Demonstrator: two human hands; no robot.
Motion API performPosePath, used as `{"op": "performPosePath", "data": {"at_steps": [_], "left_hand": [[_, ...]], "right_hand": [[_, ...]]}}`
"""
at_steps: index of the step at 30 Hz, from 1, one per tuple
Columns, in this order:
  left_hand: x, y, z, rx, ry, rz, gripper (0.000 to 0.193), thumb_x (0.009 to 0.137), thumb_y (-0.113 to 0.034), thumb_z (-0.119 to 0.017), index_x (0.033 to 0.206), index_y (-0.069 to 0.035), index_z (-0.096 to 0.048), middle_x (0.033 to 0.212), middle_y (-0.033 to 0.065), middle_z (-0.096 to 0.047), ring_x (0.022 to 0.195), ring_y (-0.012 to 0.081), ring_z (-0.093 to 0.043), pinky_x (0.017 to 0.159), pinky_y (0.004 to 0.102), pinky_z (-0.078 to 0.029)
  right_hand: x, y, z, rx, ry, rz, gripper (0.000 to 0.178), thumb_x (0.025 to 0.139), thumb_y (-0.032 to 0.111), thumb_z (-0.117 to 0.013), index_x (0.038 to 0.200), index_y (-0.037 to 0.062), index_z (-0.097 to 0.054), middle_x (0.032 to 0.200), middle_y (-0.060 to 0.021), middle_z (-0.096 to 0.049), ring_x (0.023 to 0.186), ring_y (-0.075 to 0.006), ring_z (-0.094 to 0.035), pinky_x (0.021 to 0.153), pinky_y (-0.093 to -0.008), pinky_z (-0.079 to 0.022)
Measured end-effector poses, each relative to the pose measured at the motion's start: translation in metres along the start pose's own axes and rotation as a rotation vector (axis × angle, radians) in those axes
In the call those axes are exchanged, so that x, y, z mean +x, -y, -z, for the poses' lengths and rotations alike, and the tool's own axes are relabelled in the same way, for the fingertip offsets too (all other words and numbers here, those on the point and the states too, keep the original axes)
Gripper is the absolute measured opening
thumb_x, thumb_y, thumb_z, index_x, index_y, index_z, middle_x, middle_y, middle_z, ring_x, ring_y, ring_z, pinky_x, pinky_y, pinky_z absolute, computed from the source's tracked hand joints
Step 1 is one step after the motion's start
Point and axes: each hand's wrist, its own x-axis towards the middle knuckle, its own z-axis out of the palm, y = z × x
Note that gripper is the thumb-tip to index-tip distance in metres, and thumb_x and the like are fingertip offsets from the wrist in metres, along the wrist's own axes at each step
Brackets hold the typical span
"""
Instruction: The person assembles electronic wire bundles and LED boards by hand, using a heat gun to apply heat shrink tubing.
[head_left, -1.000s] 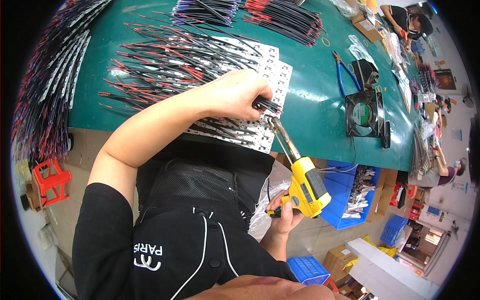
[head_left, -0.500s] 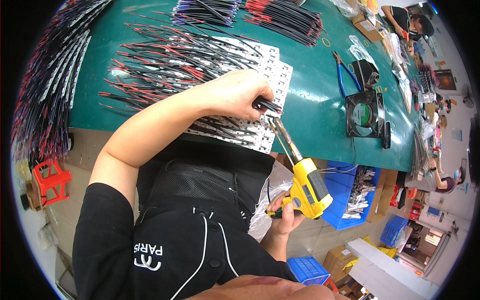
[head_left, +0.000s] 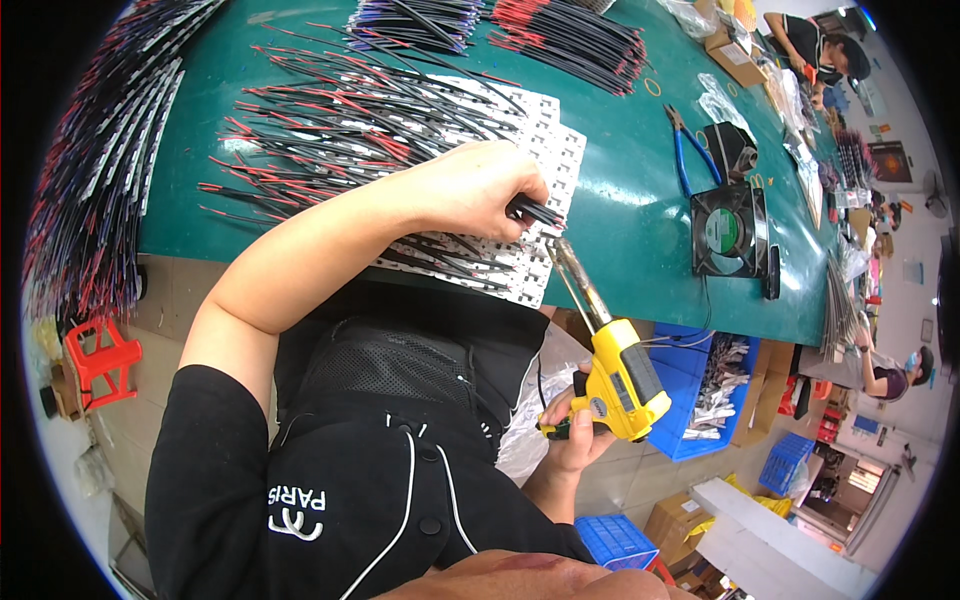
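Note:
My left hand [head_left: 495, 190] is closed around a small bundle of black wires [head_left: 540, 212], their ends jutting out past the fingers over the edge of a white perforated board panel [head_left: 566, 160]. Many black wires with red ends [head_left: 310, 130] spread leftward over the panel. In my right hand [head_left: 574, 440] is a yellow and black soldering gun [head_left: 622, 378], gripped by its handle. Its long metal barrel points up toward the held wire ends, the tip close beside them. I cannot tell whether the tip touches anything.
On the green table [head_left: 620, 150] lie blue-handled pliers [head_left: 690, 150], a black fan [head_left: 728, 230] and more wire bundles [head_left: 570, 40]. A dense stack of wired strips [head_left: 110, 170] fills the left. Below the table stands a blue bin [head_left: 680, 400]. Other people work at the far right.
The soldering gun and my right hand have shifted slightly to the right. My left hand still holds the wires in the same spot.

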Motion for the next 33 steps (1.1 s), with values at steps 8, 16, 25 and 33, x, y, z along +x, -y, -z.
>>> {"op": "performPosePath", "data": {"at_steps": [8, 16, 25, 33], "left_hand": [[-0.002, 0.0, 0.002, -0.036, 0.021, 0.036, 0.026, 0.063, -0.01, -0.07, 0.086, 0.001, -0.063, 0.082, 0.0144, -0.061, 0.082, 0.0315, -0.059, 0.072, 0.0365, -0.047], [-0.007, 0.004, 0.021, 0.056, -0.041, 0.068, 0.024, 0.073, -0.013, -0.064, 0.093, 0.0, -0.063, 0.087, 0.0162, -0.062, 0.088, 0.0325, -0.058, 0.077, 0.0374, -0.046], [-0.014, -0.083, 0.092, 0.492, -0.713, 0.023, 0.015, 0.085, 0.003, -0.049, 0.099, -0.003, -0.048, 0.078, 0.0196, -0.061, 0.067, 0.0318, -0.064, 0.058, 0.0347, -0.049], [0.022, -0.008, 0.04, 0.154, -0.2, 0.084, 0.021, 0.071, -0.011, -0.068, 0.086, 0.002, -0.063, 0.08, 0.0168, -0.061, 0.075, 0.0321, -0.06, 0.069, 0.0359, -0.047]], "right_hand": [[0.005, 0.003, -0.005, 0.025, -0.013, 0.021, 0.051, 0.082, 0.022, -0.052, 0.111, -0.0177, -0.041, 0.053, -0.0086, -0.047, 0.04, -0.0136, -0.046, 0.04, -0.0223, -0.041], [0.007, 0.005, -0.004, 0.039, 0.023, 0.041, 0.051, 0.082, 0.023, -0.051, 0.111, -0.0174, -0.04, 0.053, -0.0088, -0.047, 0.04, -0.0139, -0.046, 0.041, -0.0224, -0.041], [0.013, -0.002, 0.002, 0.075, 0.032, 0.075, 0.05, 0.083, 0.024, -0.051, 0.11, -0.0166, -0.039, 0.051, -0.0086, -0.045, 0.038, -0.0141, -0.045, 0.039, -0.0228, -0.041], [0.023, 0.0, -0.007, 0.137, 0.045, 0.091, 0.051, 0.083, 0.024, -0.051, 0.111, -0.0167, -0.038, 0.051, -0.0082, -0.044, 0.039, -0.0137, -0.044, 0.039, -0.0219, -0.04]]}}
